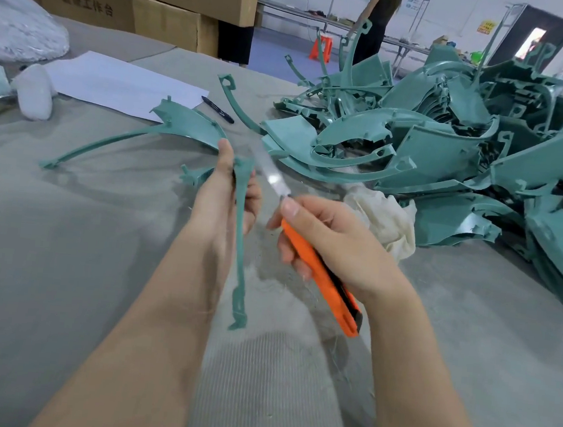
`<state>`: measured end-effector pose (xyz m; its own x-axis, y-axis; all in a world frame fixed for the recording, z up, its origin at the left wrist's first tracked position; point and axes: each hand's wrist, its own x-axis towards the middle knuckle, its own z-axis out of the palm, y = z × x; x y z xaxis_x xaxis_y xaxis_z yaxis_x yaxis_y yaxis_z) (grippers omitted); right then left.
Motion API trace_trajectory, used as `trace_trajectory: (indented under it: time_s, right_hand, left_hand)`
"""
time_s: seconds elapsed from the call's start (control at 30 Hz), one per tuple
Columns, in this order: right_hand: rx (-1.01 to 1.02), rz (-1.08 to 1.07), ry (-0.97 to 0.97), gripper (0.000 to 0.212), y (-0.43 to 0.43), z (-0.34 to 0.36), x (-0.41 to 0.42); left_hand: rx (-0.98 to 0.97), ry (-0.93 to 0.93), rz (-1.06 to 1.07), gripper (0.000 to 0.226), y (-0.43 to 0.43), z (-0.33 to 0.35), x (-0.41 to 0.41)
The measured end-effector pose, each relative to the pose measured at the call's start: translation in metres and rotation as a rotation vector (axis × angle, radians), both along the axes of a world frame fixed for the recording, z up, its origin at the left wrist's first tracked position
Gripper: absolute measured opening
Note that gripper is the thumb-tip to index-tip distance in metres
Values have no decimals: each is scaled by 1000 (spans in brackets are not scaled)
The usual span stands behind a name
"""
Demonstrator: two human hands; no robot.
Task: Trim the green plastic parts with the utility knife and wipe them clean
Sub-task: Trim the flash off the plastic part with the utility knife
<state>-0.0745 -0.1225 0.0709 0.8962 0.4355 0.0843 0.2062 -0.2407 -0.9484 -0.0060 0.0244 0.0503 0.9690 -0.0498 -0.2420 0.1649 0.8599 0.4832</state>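
Hands both gripping: left hand (218,207) holds one thin green strip (240,243) upright, right hand (338,249) holds one orange utility knife (322,279), blade just beside it.

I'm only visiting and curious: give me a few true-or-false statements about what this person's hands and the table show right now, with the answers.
1. The right hand grips an orange utility knife with its blade out. True.
2. The other hand is empty. False: the left hand holds a slim green plastic part.
3. A part is being wiped with a rag. False: the white cloth lies on the table beside the pile of green parts, with no hand on it.
4. A black pen lies at the edge of the sheet of paper. True.
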Motion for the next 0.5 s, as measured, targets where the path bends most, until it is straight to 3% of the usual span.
trace_trajectory:
  time_s: [0.1,0.17,0.33,0.5]
  right_hand:
    - [-15,-96,-55,34,2,-1,2]
    - [-88,-91,-52,44,5,-3,0]
    - [-293,-112,-125,35,19,-5,-2]
    - [-242,-277,-223,27,23,-6,0]
  left_hand:
    - [223,22,107,47,-5,-1,-2]
    - [341,55,141,51,-5,-2,-3]
    - [362,130,337,53,-3,-5,3]
    - [417,119,493,33,1,-6,8]
